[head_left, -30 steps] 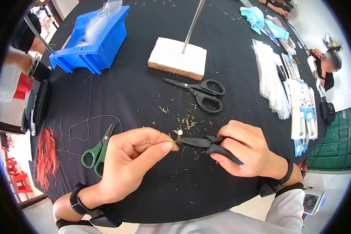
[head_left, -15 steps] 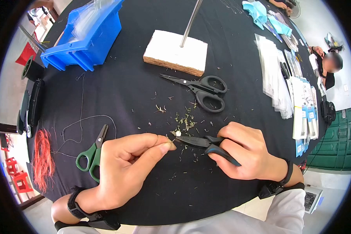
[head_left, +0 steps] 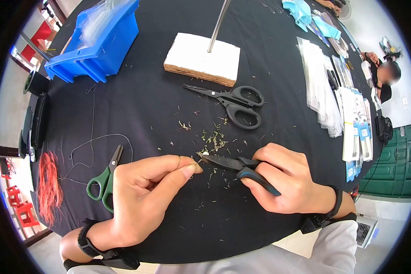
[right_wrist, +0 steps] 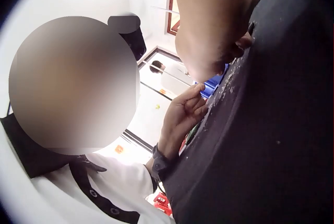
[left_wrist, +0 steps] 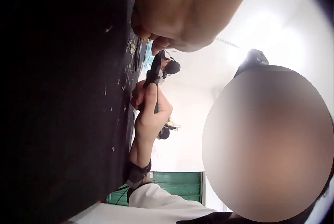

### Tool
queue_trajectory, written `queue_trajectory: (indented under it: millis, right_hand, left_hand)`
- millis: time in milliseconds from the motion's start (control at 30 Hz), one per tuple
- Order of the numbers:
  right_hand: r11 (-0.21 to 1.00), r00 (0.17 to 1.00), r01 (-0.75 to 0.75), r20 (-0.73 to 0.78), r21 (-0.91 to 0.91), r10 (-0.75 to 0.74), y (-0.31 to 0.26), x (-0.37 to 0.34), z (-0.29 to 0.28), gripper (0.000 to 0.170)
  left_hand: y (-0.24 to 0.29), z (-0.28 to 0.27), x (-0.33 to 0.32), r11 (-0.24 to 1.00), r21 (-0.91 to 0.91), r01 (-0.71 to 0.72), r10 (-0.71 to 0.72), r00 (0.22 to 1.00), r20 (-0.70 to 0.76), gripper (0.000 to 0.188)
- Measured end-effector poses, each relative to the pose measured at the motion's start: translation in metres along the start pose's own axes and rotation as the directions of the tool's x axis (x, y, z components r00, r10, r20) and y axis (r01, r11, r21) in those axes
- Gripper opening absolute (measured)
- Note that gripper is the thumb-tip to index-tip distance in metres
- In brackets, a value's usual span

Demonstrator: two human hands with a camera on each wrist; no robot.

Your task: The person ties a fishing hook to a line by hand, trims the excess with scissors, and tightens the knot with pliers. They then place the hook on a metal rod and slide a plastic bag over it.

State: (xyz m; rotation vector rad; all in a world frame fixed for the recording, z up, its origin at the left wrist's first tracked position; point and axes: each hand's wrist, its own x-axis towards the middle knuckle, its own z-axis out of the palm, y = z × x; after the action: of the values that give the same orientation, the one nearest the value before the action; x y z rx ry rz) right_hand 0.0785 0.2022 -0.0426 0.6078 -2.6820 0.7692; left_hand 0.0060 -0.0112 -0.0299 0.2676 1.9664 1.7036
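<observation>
In the head view my left hand (head_left: 144,196) pinches a tiny, thin piece between thumb and forefinger; its kind cannot be made out. My right hand (head_left: 283,180) grips dark pliers (head_left: 226,162) with black-and-blue handles, their nose pointing left, right at the left fingertips. A small white bit (head_left: 205,154) shows just beyond the nose. Green and pale clippings (head_left: 213,140) lie scattered behind it on the black cloth. The left wrist view shows the right hand (left_wrist: 151,104) around the handles; in the right wrist view the left hand (right_wrist: 182,114) has its fingers bent.
Black scissors (head_left: 242,107) lie behind the clippings, before a white block (head_left: 203,57) with a metal rod. Green-handled scissors (head_left: 105,182), red threads (head_left: 50,187) and a thin line are at left. A blue bin (head_left: 96,55) stands back left, plastic packets (head_left: 317,86) at right.
The head view has shifted slightly, so most things sit a little further left. Both hands keep their holds; the pliers' nose now stands slightly further from the left fingertips.
</observation>
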Motion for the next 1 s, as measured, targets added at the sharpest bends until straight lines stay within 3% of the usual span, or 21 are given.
queue_trajectory:
  millis: [333,367,467,533,633,733,833,867,1000]
  right_hand:
    - [0.999,1.0,0.001,-0.031,0.046,0.001,0.004,0.004,0.0,0.021]
    - [0.998,0.999,-0.038,0.03,0.053,0.036,0.003,0.006,-0.006,0.018]
    - [0.975,0.999,-0.031,-0.011,0.218,0.034,0.004,0.011,-0.007,0.014]
    - [0.848,0.96,-0.271,0.07,0.455,0.27,0.001,0.005,-0.008,0.013]
    - [0.788,0.956,-0.282,0.09,0.547,0.28,-0.002,0.009,-0.008,0.016]
    - [0.759,0.968,-0.248,0.127,0.602,0.216,-0.009,0.009,-0.002,0.02]
    - [0.686,0.94,-0.342,0.236,0.642,0.248,-0.017,0.008,-0.001,0.015]
    - [0.697,0.946,-0.325,0.211,0.64,0.247,-0.018,0.008,0.0,0.015]
    - [0.743,0.963,-0.268,0.139,0.613,0.233,-0.018,0.008,0.0,0.014]
  left_hand:
    - [0.0,-0.002,0.0,1.0,-0.014,0.011,-0.011,1.0,0.01,0.014]
    - [0.0,-0.001,-0.001,0.999,-0.032,0.012,-0.012,1.0,0.009,0.014]
    - [0.003,-0.005,-0.001,1.0,0.009,0.024,-0.025,0.997,0.075,0.013]
    - [0.003,-0.008,-0.001,1.0,0.026,0.015,-0.019,0.988,0.153,0.012]
    - [0.007,-0.009,-0.003,0.998,0.062,0.021,-0.037,0.963,0.267,0.013]
    - [0.003,-0.006,-0.006,0.981,0.154,-0.119,0.07,0.955,0.289,0.011]
    - [-0.002,-0.001,-0.005,0.906,0.215,-0.365,0.293,0.907,0.304,0.007]
    - [-0.004,0.0,-0.005,0.877,0.224,-0.425,0.352,0.885,0.305,0.006]
    - [-0.004,-0.001,-0.004,0.834,0.248,-0.492,0.407,0.854,0.324,0.009]
